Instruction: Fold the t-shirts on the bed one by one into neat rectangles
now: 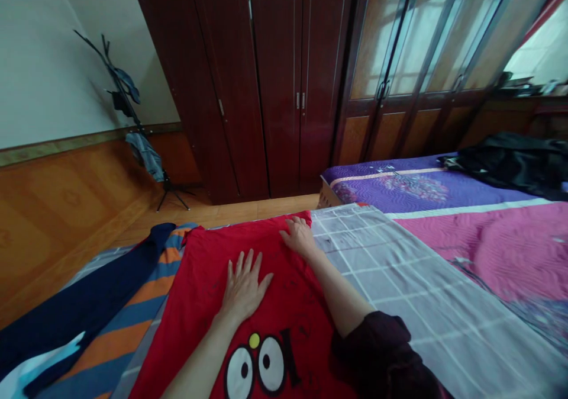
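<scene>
A red T-shirt (pixel 204 292) with large cartoon eyes printed on it lies spread over a grey checked bedsheet (pixel 386 257). Flat on the middle of the shirt rests my left hand (pixel 244 286), its fingers spread. My right hand (pixel 299 236) lies on the shirt's far right part, close to the edge, with the fingers stretched out. Neither hand grips anything. The near end of the shirt runs out of view, and my right forearm and dark sleeve cover part of its right side.
Left of the shirt lie an orange-and-blue striped cloth (pixel 133 316) and a dark navy garment (pixel 97 280). To the right is a purple and pink bedspread (pixel 444 209) with a black garment (pixel 515 159). Dark red wardrobes (pixel 275 91) and a coat stand (pixel 126 97) stand beyond.
</scene>
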{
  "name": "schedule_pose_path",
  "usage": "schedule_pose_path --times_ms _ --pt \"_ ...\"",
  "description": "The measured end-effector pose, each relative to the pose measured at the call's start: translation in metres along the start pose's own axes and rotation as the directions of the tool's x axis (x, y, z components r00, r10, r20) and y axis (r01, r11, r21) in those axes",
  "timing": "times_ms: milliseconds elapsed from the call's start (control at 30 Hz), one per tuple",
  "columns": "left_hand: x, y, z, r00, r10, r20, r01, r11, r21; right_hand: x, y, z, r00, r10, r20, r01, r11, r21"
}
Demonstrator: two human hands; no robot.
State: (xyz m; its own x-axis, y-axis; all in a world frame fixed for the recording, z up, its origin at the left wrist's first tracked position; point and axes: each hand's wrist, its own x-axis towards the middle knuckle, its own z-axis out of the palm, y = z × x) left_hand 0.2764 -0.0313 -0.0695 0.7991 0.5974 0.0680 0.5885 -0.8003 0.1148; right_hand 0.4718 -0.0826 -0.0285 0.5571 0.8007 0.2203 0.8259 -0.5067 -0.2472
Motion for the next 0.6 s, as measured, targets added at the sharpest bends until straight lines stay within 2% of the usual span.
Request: schedule_pose_path --times_ms 133,267,367,433,600 --pt "0.003 -0.007 0.002 1.000 0.012 -0.009 -0.012 1.000 -0.011 -0.036 0.031 -0.026 0.991 0.120 0.053 -0.119 0.993 -0.016" --pt "0.002 -0.009 0.001 1.000 0.025 -0.019 -0.025 1.000 -0.016 -0.103 0.057 -0.045 0.965 0.228 0.129 -0.225 0.974 -0.037" --pt "0.001 -0.008 0.001 0.999 0.039 -0.024 -0.040 0.999 -0.024 -0.153 0.061 -0.053 0.941 0.278 0.193 -0.275 0.960 -0.043" --pt "0.001 -0.008 0.001 0.999 0.044 -0.024 -0.044 0.999 -0.025 -0.177 0.060 -0.056 0.924 0.315 0.214 -0.314 0.949 -0.042" --pt "0.000 -0.011 0.000 0.997 0.061 -0.047 -0.063 0.997 -0.034 -0.208 0.061 -0.061 0.903 0.372 0.215 -0.379 0.925 -0.010"
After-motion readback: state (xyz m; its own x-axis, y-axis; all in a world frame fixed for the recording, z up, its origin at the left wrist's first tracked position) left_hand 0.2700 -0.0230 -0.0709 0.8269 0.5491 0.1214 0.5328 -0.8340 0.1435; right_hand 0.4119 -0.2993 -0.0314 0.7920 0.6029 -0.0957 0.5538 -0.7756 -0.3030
